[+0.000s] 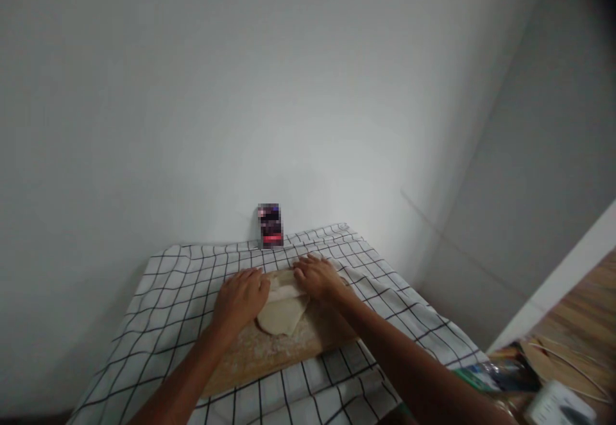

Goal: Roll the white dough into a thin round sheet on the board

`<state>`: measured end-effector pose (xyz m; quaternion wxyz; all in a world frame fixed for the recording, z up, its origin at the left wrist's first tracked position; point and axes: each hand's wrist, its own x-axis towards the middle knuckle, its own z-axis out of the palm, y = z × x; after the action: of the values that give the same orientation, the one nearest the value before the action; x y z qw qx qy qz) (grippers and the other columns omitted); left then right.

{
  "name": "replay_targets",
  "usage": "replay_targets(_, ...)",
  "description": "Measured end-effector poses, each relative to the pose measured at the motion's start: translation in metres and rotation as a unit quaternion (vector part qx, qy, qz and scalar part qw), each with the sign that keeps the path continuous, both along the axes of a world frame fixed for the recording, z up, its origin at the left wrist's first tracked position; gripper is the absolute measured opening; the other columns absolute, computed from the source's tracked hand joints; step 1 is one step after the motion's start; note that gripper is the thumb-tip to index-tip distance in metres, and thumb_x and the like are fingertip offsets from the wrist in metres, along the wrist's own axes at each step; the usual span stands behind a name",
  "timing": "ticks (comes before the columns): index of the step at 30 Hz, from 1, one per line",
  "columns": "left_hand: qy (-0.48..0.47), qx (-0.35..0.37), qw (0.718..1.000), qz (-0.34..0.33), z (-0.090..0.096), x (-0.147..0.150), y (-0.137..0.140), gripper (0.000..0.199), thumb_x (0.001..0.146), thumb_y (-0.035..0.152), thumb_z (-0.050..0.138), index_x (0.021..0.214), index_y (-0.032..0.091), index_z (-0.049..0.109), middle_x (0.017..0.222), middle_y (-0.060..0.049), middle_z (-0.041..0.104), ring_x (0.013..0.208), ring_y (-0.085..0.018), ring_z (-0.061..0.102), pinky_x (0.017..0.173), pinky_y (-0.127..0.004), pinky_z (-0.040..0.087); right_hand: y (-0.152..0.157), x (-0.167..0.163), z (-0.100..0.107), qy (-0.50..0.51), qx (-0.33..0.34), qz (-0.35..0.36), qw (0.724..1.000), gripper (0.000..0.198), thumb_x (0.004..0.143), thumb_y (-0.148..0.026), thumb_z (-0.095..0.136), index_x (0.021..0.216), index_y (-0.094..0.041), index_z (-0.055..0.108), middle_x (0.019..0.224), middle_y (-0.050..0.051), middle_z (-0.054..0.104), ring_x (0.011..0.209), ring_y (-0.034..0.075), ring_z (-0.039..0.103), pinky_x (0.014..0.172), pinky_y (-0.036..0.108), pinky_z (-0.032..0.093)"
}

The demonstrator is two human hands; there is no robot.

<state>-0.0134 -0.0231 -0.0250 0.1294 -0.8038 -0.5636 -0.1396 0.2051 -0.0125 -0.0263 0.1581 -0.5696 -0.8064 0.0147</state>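
A pale rolling pin (285, 293) lies across a flat sheet of dough (282, 319), its middle showing between my hands. My left hand (243, 293) is closed over the pin's left end. My right hand (318, 277) is closed over the right end, which it mostly hides. The dough is roughly rounded, with an uneven near edge. Beneath it is a wooden board (260, 364) dusted with flour.
A white cloth with dark checks (183, 296) covers the table. An upright, pixelated phone-like object (271, 226) leans against the wall (308, 123) behind. At lower right are a white box (561, 406) and assorted items beside the table.
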Motion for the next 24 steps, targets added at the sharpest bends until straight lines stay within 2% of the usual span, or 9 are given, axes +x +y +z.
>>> replay_targets(5, -0.012, 0.043, 0.999, -0.032, -0.006, -0.001, -0.028, 0.042, 0.1, 0.023, 0.037, 0.126, 0.015, 0.069, 0.133, -0.012, 0.071, 0.132, -0.028, 0.06, 0.114, -0.046, 0.044, -0.063, -0.006, -0.005, 0.011, 0.027, -0.049, 0.998, 0.045, 0.108, -0.032, 0.029, 0.133, -0.016, 0.064, 0.142, 0.015, 0.062, 0.136, 0.026, 0.053, 0.113, 0.044, 0.037)
replay_targets(8, -0.036, 0.061, 0.995, -0.066, -0.016, -0.01, -0.04, 0.043, 0.102, 0.026, 0.035, 0.128, 0.014, 0.068, 0.135, -0.011, 0.07, 0.132, -0.027, 0.061, 0.116, -0.048, 0.043, -0.098, -0.016, -0.016, 0.027, 0.04, -0.089, 0.995, 0.05, 0.109, -0.035, 0.028, 0.145, -0.014, 0.055, 0.154, 0.017, 0.052, 0.145, 0.029, 0.044, 0.118, 0.047, 0.033)
replay_targets(13, -0.066, 0.095, 0.989, -0.092, -0.033, -0.024, -0.054, 0.046, 0.104, 0.03, 0.033, 0.136, 0.016, 0.063, 0.141, -0.011, 0.066, 0.135, -0.028, 0.057, 0.119, -0.056, 0.038, -0.131, -0.026, -0.036, 0.047, 0.085, -0.09, 0.991, 0.055, 0.109, -0.039, 0.029, 0.155, -0.012, 0.044, 0.162, 0.015, 0.039, 0.152, 0.032, 0.033, 0.125, 0.053, 0.022)
replay_targets(16, -0.059, 0.093, 0.99, -0.093, -0.032, -0.024, -0.056, 0.046, 0.104, 0.03, 0.032, 0.134, 0.016, 0.063, 0.14, -0.011, 0.067, 0.133, -0.028, 0.059, 0.12, -0.058, 0.037, -0.125, -0.025, -0.034, 0.048, 0.075, -0.099, 0.991, 0.055, 0.109, -0.039, 0.03, 0.153, -0.012, 0.047, 0.161, 0.015, 0.042, 0.151, 0.031, 0.035, 0.124, 0.052, 0.024)
replay_targets(20, -0.052, 0.083, 0.991, -0.094, -0.023, -0.017, -0.046, 0.043, 0.104, 0.028, 0.034, 0.128, 0.015, 0.067, 0.132, -0.012, 0.072, 0.125, -0.027, 0.065, 0.114, -0.053, 0.044, -0.094, -0.02, -0.013, 0.037, 0.052, -0.097, 0.993, 0.047, 0.109, -0.039, 0.031, 0.139, -0.02, 0.062, 0.154, 0.013, 0.052, 0.146, 0.03, 0.042, 0.121, 0.054, 0.027)
replay_targets(24, -0.034, 0.064, 0.996, -0.056, -0.014, -0.009, -0.024, 0.041, 0.103, 0.026, 0.035, 0.123, 0.014, 0.069, 0.129, -0.013, 0.073, 0.122, -0.029, 0.066, 0.107, -0.049, 0.049, -0.055, -0.015, 0.008, 0.025, 0.034, -0.072, 0.997, 0.047, 0.109, -0.035, 0.029, 0.119, -0.02, 0.072, 0.132, 0.013, 0.07, 0.126, 0.024, 0.062, 0.108, 0.039, 0.042)
